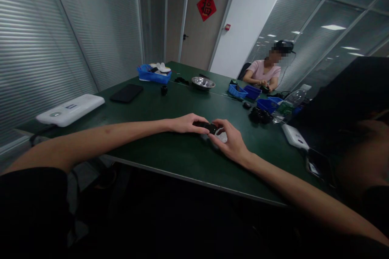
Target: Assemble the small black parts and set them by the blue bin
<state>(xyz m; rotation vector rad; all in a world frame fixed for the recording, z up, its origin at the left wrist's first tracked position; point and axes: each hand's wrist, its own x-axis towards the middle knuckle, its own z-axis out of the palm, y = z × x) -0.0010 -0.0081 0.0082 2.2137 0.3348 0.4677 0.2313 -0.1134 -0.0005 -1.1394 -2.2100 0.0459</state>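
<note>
Over the green table (182,149), my left hand (187,124) has its fingers wrapped round a small black object (210,127). My right hand (231,139) meets it from the other side, with thumb and fingertips closed on the object's right end. Something whitish and translucent (223,136) shows between the right thumb and fingers; what it is cannot be made out. The object's exact shape is too dark and small to tell.
A white device (71,109) and black tablet (127,93) lie left. Beyond are a blue basket (154,76), small black item (164,90) and metal bowl (203,83). Blue bins (237,91), a bottle (290,103) and a phone (319,164) are right. A person (263,71) sits across; another is close right.
</note>
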